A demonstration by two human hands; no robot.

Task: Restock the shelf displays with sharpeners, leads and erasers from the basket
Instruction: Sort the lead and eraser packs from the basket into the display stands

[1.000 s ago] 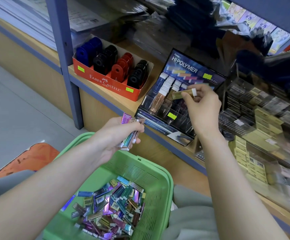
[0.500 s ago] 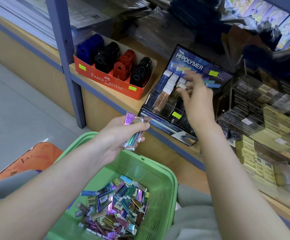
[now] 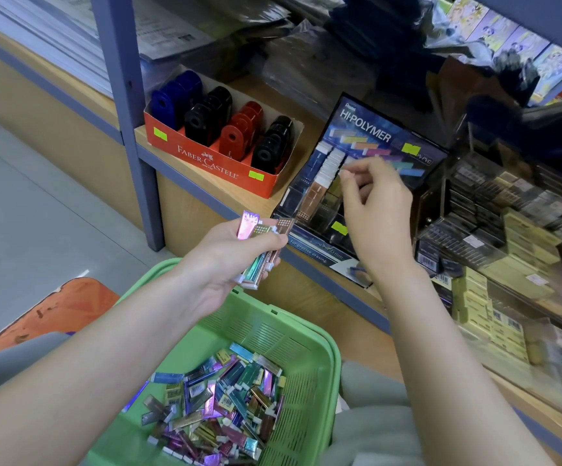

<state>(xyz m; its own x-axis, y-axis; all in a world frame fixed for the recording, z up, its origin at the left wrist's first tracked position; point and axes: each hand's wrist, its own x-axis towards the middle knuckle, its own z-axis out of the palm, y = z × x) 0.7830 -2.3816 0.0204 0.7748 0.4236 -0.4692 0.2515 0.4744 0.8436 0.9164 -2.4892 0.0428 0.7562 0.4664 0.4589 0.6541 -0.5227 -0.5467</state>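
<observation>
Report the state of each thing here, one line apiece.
left hand: grips a bundle of erasers.
right hand: fingers curled at the display, nothing visibly held.
Hi-Polymer display: partly filled, several slots empty.
green basket: loose erasers cover its bottom.
sharpener box: four rows filled.

The scene is lit evenly by soft, diffuse light, and only faint shadows are cast. Pale glare is seen on the floor (image 3: 21, 213) at nine o'clock. The basket (image 3: 301, 381) at six o'clock is rendered sharply. Boxed stock (image 3: 508, 264) from one to four o'clock is smeared by motion blur. Forms are stretched toward the edges.
</observation>
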